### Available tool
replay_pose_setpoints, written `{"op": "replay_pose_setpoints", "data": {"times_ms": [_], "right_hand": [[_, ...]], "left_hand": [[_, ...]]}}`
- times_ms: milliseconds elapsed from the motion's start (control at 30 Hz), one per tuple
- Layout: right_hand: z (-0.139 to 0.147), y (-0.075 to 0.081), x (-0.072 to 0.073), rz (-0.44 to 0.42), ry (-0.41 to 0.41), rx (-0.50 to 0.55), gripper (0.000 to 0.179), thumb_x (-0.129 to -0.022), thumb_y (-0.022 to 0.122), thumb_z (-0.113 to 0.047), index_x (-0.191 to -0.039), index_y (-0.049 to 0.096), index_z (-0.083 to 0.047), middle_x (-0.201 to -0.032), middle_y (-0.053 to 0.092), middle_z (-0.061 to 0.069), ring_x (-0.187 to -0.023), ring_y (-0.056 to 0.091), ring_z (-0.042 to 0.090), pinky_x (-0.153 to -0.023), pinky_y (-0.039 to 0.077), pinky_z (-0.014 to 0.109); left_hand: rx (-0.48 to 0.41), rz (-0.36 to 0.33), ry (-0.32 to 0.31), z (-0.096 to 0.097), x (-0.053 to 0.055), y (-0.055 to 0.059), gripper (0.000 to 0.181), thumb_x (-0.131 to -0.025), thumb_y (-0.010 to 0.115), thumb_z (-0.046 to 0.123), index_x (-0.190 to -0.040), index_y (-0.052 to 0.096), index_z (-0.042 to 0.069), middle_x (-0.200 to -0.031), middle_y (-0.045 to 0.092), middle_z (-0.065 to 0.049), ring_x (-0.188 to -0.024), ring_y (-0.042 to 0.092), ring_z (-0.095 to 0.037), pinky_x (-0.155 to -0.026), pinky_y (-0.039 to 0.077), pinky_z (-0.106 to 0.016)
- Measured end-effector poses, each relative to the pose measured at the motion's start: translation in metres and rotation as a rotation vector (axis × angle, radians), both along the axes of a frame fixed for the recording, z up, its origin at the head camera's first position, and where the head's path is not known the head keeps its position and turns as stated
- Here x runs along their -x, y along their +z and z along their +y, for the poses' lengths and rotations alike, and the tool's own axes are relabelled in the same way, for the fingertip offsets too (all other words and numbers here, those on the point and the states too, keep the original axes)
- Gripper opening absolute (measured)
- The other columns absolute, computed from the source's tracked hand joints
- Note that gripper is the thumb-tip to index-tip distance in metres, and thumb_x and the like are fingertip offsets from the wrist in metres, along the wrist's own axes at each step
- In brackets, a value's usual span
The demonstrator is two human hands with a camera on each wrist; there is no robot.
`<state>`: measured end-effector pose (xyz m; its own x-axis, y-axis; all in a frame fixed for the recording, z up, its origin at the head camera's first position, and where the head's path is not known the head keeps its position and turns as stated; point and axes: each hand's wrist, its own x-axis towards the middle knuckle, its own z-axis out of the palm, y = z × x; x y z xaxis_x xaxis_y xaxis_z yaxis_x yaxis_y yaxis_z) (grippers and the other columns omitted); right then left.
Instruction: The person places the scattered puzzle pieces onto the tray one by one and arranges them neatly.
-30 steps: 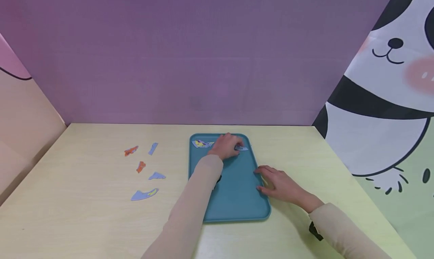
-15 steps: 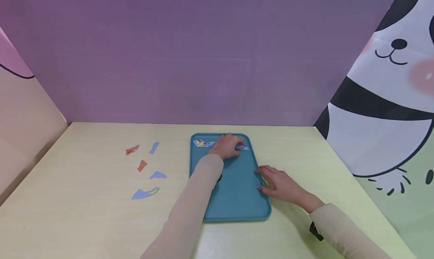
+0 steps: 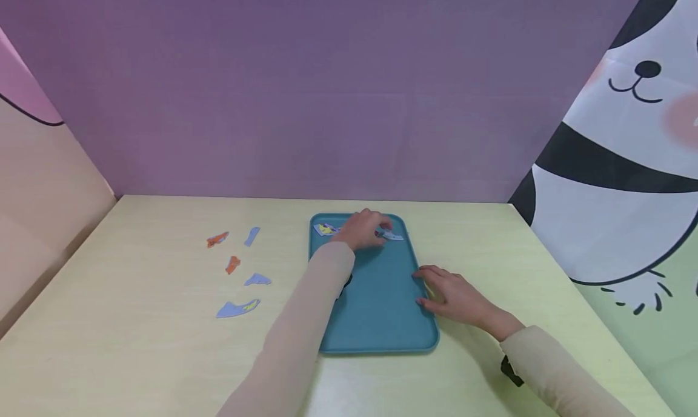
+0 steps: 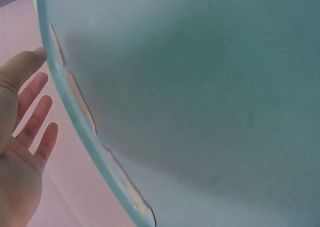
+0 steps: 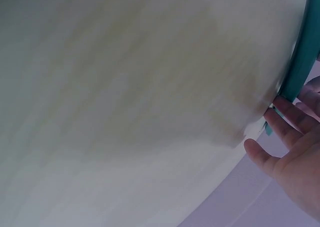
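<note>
A teal tray lies on the table, long side toward the person. My left hand is over its far end, the fingers loosely bent and no piece visibly pinched. Along that end lie a blue and yellow paper puzzle piece, left of the hand, and a pale blue piece by the fingertips. In the left wrist view, a middle piece lies between them, mostly hidden from the head view. My right hand touches the tray's right rim with spread, fairly straight fingers.
Left of the tray, loose on the table, lie two orange pieces, one farther back and one nearer. Near them are a blue strip, a small blue piece and a larger curved blue piece. A purple wall stands behind.
My left hand has shifted slightly left over the tray, showing more of the pale blue piece. The whole view has drifted a little; my right hand stays at the rim.
</note>
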<state>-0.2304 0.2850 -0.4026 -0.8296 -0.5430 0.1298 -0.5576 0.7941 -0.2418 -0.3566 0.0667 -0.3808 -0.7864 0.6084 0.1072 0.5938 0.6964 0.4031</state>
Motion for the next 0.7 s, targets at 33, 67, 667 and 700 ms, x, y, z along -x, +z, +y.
{"op": "replay_pose_setpoints", "data": {"times_ms": [33, 67, 667, 700], "right_hand": [[0.000, 0.000, 0.000, 0.000, 0.000, 0.002, 0.045, -0.082, 0.065, -0.026, -0.119, 0.053, -0.003, -0.123, 0.054, 0.016, -0.109, 0.055, 0.031, -0.088, 0.047, 0.048], [0.000, 0.000, 0.000, -0.002, 0.000, 0.003, 0.046, -0.082, 0.065, -0.026, -0.120, 0.053, -0.003, -0.123, 0.054, 0.016, -0.109, 0.056, 0.031, -0.088, 0.047, 0.047], [0.000, -0.002, 0.002, 0.008, -0.005, 0.004, 0.045, -0.082, 0.065, -0.025, -0.119, 0.053, -0.002, -0.122, 0.054, 0.017, -0.110, 0.055, 0.033, -0.089, 0.046, 0.048], [0.000, -0.001, 0.002, 0.009, -0.004, 0.006, 0.045, -0.082, 0.065, -0.025, -0.119, 0.053, -0.002, -0.122, 0.054, 0.017, -0.110, 0.055, 0.033, -0.089, 0.046, 0.048]], "left_hand": [[-0.001, -0.003, -0.010, -0.002, 0.001, 0.001, 0.033, -0.084, 0.064, 0.019, -0.116, 0.062, 0.017, -0.116, 0.062, 0.002, -0.098, 0.059, -0.012, -0.089, 0.046, -0.026], [-0.001, 0.002, -0.019, -0.004, 0.002, 0.001, 0.033, -0.084, 0.064, 0.020, -0.116, 0.062, 0.016, -0.116, 0.062, 0.002, -0.098, 0.059, -0.013, -0.089, 0.046, -0.026], [0.042, -0.085, -0.013, -0.061, 0.002, 0.008, 0.034, -0.081, 0.068, 0.020, -0.115, 0.062, 0.015, -0.117, 0.060, 0.001, -0.111, 0.053, -0.019, -0.093, 0.044, -0.031], [0.045, -0.086, -0.010, -0.064, 0.002, 0.008, 0.034, -0.081, 0.068, 0.020, -0.115, 0.062, 0.015, -0.117, 0.061, 0.001, -0.110, 0.053, -0.019, -0.093, 0.044, -0.032]]}}
